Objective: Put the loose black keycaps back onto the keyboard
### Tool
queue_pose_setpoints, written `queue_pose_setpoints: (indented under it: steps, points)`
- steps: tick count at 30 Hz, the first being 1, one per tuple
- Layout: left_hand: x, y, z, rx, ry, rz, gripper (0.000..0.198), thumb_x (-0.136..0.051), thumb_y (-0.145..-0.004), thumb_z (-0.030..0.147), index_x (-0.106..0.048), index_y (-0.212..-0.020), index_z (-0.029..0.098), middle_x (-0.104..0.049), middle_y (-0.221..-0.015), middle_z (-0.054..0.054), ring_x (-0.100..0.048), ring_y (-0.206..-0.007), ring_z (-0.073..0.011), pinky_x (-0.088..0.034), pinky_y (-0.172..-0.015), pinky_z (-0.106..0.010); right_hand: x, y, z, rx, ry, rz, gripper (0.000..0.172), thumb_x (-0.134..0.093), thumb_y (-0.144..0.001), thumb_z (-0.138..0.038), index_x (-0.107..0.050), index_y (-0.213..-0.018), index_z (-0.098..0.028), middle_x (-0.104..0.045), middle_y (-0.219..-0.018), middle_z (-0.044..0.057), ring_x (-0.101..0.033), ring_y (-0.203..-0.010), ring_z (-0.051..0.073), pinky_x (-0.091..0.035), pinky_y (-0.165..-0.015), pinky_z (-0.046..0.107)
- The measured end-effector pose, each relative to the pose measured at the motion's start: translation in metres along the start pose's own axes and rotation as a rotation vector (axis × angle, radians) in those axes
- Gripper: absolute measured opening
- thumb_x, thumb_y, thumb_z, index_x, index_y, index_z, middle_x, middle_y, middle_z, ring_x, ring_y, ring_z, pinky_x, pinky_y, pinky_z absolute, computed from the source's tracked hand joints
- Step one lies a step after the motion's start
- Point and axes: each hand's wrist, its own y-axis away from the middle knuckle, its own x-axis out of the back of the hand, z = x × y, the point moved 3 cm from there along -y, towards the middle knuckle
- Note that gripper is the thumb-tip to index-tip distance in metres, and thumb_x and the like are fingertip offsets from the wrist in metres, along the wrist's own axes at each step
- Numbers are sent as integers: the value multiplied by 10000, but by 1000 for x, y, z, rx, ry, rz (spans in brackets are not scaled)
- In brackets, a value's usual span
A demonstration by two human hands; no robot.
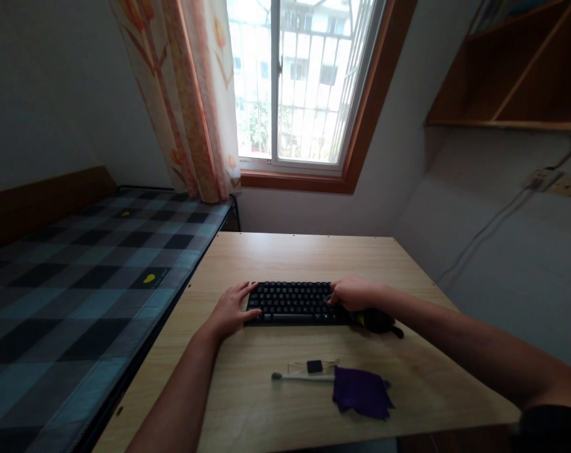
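Observation:
A black keyboard (290,302) lies flat on the wooden table. My left hand (229,309) rests at its left end, with thumb and fingers spread and touching the edge. Over the right end, my right hand (356,293) is closed, its fingers curled down at the keys; what they pinch, if anything, is hidden. Partly under that wrist sits a black and yellow object (377,321) whose kind I cannot make out. Nearer me lie a brush with a white handle (302,377), a small black piece with wire loops (314,366) and a purple cloth (362,391) covering the handle's end.
The pale wooden table (261,255) reaches the wall beneath a barred window (309,88). At left stands a bed with a checked cover (101,277), beside a patterned curtain (191,94). A wooden shelf (497,82) and a wall socket with a cord (543,180) are at right.

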Motion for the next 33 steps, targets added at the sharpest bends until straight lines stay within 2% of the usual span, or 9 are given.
queue_pose_setpoints:
  steps: [7, 11, 14, 18, 21, 25, 29, 33]
  points:
    - [-2, 0, 0, -24, -11, 1, 768, -756, -773, 496, -531, -1460, 235, -501, -1516, -135, -445, -1397, -325, -324, -1168, -472, -8, 28, 24, -135, 3, 10, 246, -649, -853, -265, -796, -1048, -233, -754, -1028, 129, -699, -906, 270, -490, -776, 311]
    - [-1, 2, 1, -40, -17, 8, 756, -737, -792, 518, -524, -1463, 244, -507, -1510, -130, -443, -1393, -340, -324, -1167, -490, 3, 29, 16, -99, 42, 39, 322, -619, -812, -175, -792, -1071, -255, -748, -1028, 113, -684, -904, 270, -481, -751, 317]
    - [0, 5, 3, -46, -13, -8, 769, -730, -801, 520, -499, -1481, 244, -459, -1547, -134, -406, -1420, -347, -295, -1182, -500, 20, 16, -7, -47, 105, 91, 428, -559, -813, -133, -774, -1142, -301, -733, -1031, 103, -671, -907, 259, -471, -746, 321]
    - [1, 8, 9, -70, -6, -28, 826, -762, -769, 511, -461, -1503, 281, -409, -1582, -111, -363, -1444, -347, -255, -1196, -513, 38, -19, -59, 53, 107, 135, 439, -548, -846, -159, -745, -1210, -301, -719, -1070, 105, -654, -910, 237, -467, -763, 312]
    - [0, 8, 11, -80, -20, -45, 858, -786, -737, 509, -468, -1500, 280, -412, -1578, -115, -366, -1438, -354, -251, -1193, -506, 43, -53, -103, 186, 80, 154, 426, -550, -872, -181, -728, -1236, -312, -703, -1180, 82, -647, -994, 241, -469, -825, 317]
    - [-2, 7, 11, -120, -34, -41, 898, -812, -700, 497, -469, -1499, 271, -448, -1553, -122, -395, -1413, -368, -267, -1175, -504, 40, -95, -146, 227, 1, 122, 382, -621, -874, -237, -723, -1222, -358, -701, -1228, 39, -625, -1122, 235, -464, -888, 296]
    - [-3, 6, 10, -133, -20, -38, 896, -821, -682, 508, -488, -1482, 280, -467, -1543, -106, -418, -1396, -378, -268, -1172, -515, 34, -116, -158, 251, -5, 82, 354, -685, -848, -268, -735, -1187, -359, -716, -1202, 20, -626, -1123, 232, -479, -873, 292]
    - [-3, 6, 10, -112, -33, -45, 894, -834, -671, 490, -514, -1473, 259, -445, -1556, -131, -415, -1396, -394, -258, -1176, -538, 29, -110, -146, 300, 96, 45, 356, -653, -866, -243, -742, -1197, -339, -710, -1199, 46, -653, -1012, 242, -493, -853, 335]
